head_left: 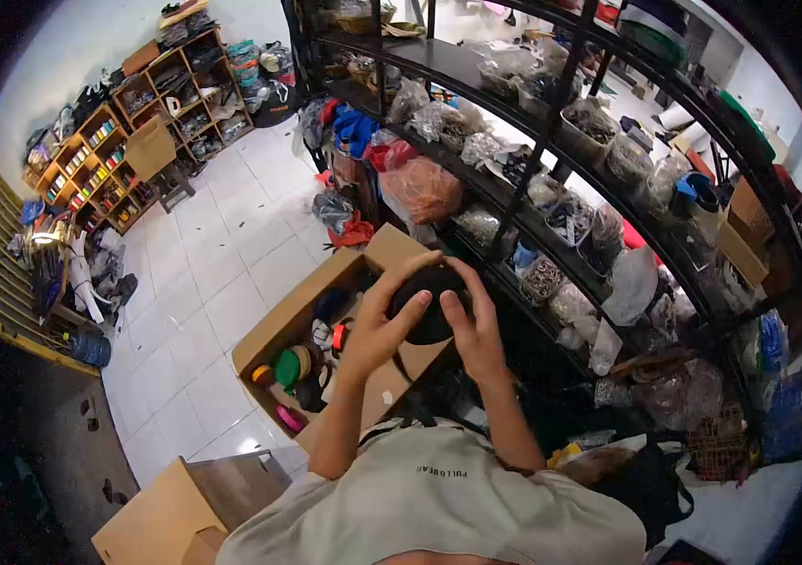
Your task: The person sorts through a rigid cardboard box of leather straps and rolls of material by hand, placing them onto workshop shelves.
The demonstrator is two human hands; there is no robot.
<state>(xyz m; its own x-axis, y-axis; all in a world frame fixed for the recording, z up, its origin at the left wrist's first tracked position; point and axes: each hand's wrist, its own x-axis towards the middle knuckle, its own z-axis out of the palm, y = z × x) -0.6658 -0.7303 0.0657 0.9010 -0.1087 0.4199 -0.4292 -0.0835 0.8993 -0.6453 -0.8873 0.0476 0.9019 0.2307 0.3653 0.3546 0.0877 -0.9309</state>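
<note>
A round black roll (431, 325), which looks like wound strap or ribbon, is between my two hands in front of my chest. My left hand (384, 315) curves around its left side, and my right hand (476, 325) wraps the right side. Both thumbs press on the near face. A dark strip seems to hang below it on the left. Under my hands stands an open cardboard box (266, 337). Inside lie several coloured rolls, among them a green roll (286, 367), an orange roll (263, 375) and a pink roll (291, 418).
A tall black shelf rack (514, 221) full of bagged parts and tubs curves along the right. Another cardboard box (161, 513) is at the lower left. Wooden cubbies (100, 174) with thread spools stand by the far wall, beyond the white tiled floor (203, 273).
</note>
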